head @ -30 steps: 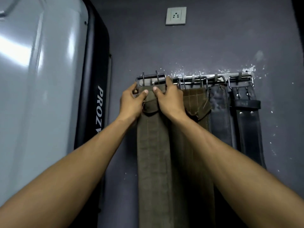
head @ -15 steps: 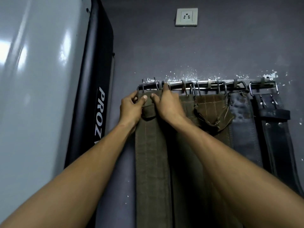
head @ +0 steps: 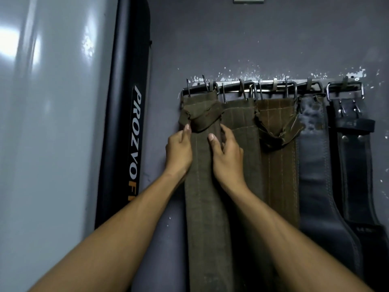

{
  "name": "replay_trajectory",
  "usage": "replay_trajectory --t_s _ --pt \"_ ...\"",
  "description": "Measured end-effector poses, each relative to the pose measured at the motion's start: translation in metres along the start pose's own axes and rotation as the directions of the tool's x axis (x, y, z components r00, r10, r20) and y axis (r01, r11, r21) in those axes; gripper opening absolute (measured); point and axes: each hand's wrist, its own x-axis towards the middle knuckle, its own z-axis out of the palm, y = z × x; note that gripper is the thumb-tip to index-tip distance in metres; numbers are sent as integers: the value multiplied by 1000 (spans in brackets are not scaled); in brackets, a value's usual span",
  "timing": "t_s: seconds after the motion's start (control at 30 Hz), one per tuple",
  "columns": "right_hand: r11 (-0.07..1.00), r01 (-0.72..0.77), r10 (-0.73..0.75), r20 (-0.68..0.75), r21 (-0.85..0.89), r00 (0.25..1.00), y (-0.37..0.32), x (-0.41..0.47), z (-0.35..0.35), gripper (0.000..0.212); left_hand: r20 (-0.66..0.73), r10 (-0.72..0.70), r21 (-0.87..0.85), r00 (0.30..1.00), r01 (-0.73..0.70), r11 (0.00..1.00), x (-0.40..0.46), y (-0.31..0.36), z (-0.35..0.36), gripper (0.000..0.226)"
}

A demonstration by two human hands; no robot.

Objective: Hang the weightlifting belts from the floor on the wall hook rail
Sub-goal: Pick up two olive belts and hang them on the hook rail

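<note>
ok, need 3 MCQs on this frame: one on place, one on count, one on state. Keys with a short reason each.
1. Where on the hook rail does the belt under the hands hang?
A. left end
B. middle
C. right end

2. How many belts hang on the rail?
A. three
B. five
C. seven

3. How does the left hand meet the olive belt?
A. clear of it
B. fingers at its left edge, below the loop
C. gripping its buckle at the rail

Key: 1 A, it is the leftmost belt. 2 B, two olive, a brown belt, a grey belt and a black belt. 3 B, the left hand touches that edge, with the right hand at the other edge.
</note>
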Motion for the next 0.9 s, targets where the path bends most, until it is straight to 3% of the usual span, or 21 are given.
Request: replay_trajectory --t_s 0.13,0.27,0.33,0.5,0.67,0.8,0.9 --pt "993 -119 118 64 17 991 19 -53 -10 27 131 -70 -64 989 79 995 -56 -35 -9 39" --pt "983 -184 183 31 30 983 18 -60 -14 38 55 -110 -115 992 116 987 -74 -39 -6 37" --pt "967 -226 219 71 118 973 13 -67 -21 41 65 -124 -180 990 134 975 -86 -31 -6 39" --pt "869 -433 385 223 239 896 24 -151 -46 27 174 -218 -136 960 243 961 -187 -62 -21 37" --pt "842 -443 397 202 307 895 11 -172 -59 24 117 -292 -192 949 310 931 -215 -66 -23 41" --pt "729 -580 492 310 364 813 11 -229 -70 18 179 -344 -172 922 373 912 -268 -77 -35 43" --pt "712 -602 552 241 362 798 7 -263 -71 20 124 -393 -209 911 411 887 -301 -82 -40 42"
